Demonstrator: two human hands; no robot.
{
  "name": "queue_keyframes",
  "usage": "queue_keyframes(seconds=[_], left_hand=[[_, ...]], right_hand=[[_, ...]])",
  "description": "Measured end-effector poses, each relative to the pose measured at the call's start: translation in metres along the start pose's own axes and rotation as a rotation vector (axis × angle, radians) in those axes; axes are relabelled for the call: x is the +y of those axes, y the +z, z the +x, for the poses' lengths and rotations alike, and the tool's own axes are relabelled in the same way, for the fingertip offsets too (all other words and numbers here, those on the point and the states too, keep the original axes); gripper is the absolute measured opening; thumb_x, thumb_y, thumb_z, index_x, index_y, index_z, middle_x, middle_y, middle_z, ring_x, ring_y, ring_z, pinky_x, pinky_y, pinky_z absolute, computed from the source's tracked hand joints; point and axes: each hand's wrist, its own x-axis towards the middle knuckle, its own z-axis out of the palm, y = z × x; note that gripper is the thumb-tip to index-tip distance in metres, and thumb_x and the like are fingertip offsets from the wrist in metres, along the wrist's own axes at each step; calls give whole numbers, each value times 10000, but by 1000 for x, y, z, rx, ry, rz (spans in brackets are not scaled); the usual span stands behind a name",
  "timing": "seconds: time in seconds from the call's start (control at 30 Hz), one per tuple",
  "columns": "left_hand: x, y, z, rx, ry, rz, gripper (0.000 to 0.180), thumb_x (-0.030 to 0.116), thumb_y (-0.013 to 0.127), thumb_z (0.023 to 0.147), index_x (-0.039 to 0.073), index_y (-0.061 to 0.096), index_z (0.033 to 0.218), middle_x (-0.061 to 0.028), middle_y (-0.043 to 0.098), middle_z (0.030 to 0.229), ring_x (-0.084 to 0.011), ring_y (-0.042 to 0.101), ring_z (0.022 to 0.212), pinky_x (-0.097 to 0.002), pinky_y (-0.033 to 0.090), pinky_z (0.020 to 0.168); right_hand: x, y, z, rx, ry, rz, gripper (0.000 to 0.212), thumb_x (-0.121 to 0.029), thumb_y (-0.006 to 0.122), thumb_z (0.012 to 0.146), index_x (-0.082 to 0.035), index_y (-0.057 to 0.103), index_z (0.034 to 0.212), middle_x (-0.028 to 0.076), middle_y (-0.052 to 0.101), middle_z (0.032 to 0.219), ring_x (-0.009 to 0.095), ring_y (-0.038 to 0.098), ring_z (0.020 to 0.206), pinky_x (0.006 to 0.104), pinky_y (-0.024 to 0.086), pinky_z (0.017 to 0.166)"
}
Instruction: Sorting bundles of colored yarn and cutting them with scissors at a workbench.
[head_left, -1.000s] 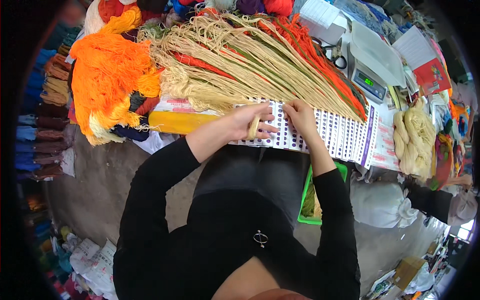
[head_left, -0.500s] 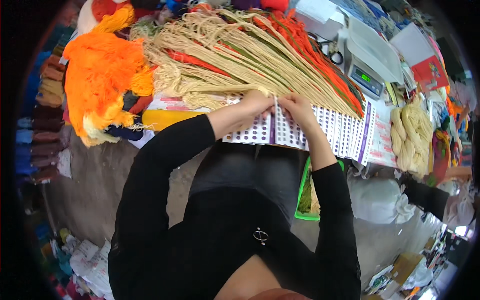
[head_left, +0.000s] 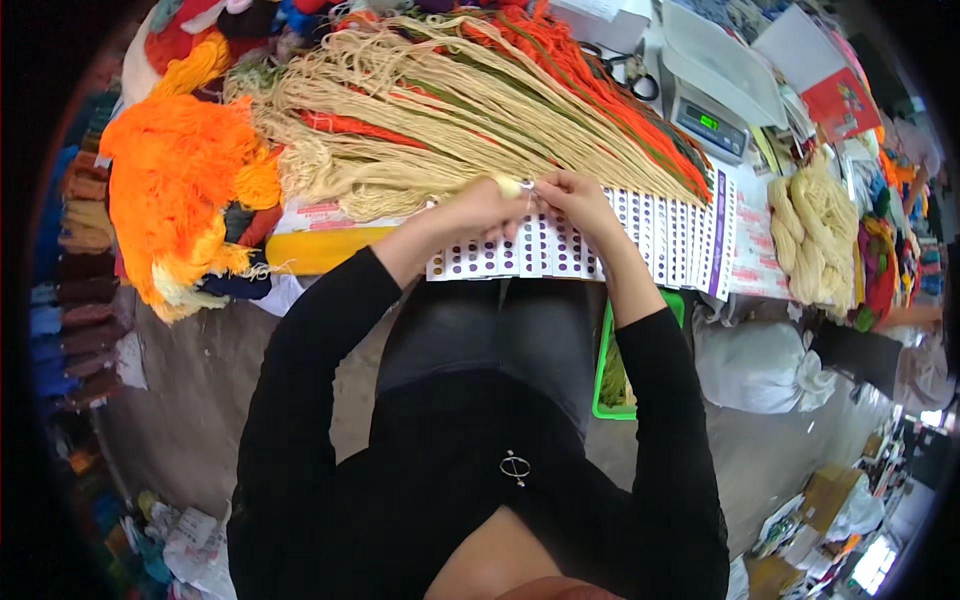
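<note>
Yarn [head_left: 508,186] in the left hand [head_left: 480,212]

We see the left hand curled around cream yarn; close beside it, the right hand [head_left: 580,204] pinches (on what, we cannot tell). Dotted cards [head_left: 560,258] lie beneath both.

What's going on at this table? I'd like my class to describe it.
A person works bare-handed at a table of yarn. The left hand holds a bit of cream yarn; the right hand meets it, but its exact grip is too small to tell. Both are above white cards with purple dots. Beyond lie long cream, red and green strands, with an orange yarn heap to the left and a scale to the right.
</note>
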Motion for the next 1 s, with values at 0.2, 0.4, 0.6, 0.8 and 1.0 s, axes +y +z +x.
queue_keyframes(seconds=[0.2,0.4,0.6,0.8,1.0], left_hand=[[14,-120,-46,362,148,-442,151,119,580,762,-2,597,850,-79,592,718,-99,540,526,-204,430,454],[27,-225,-125,1125,320,-294,409,224,543,865,-9,452,1188,-84,563,738,-105,526,556,-211,407,430],[14,-94,-120,396,413,-501,375,295,497,865,55,552,1148,-92,593,1022,-141,568,825,-288,482,681],[17,10,-64,-54,255,-755,410,292,347,962,-22,503,1174,-110,564,1082,-157,546,974,-293,455,830],[26,10,-57,-73,295,-841,396,292,335,964,-22,533,1103,-93,585,993,-136,569,807,-264,486,631]], right_hand=[[11,3,5,100,-59,-410,263,-276,474,887,-56,596,812,-4,608,650,97,541,540,248,419,535],[17,-1,3,134,-106,-431,246,-238,465,898,-44,596,825,-5,602,655,81,516,521,230,409,513],[-9,44,-23,300,-207,-171,173,-173,534,868,-29,622,906,26,590,667,72,499,548,225,405,522],[-23,86,-43,128,-255,175,136,-113,558,870,20,584,879,14,583,750,77,531,610,196,417,553],[-25,69,-46,71,-285,294,134,-126,499,903,-4,541,867,29,577,757,78,551,628,190,396,548]])
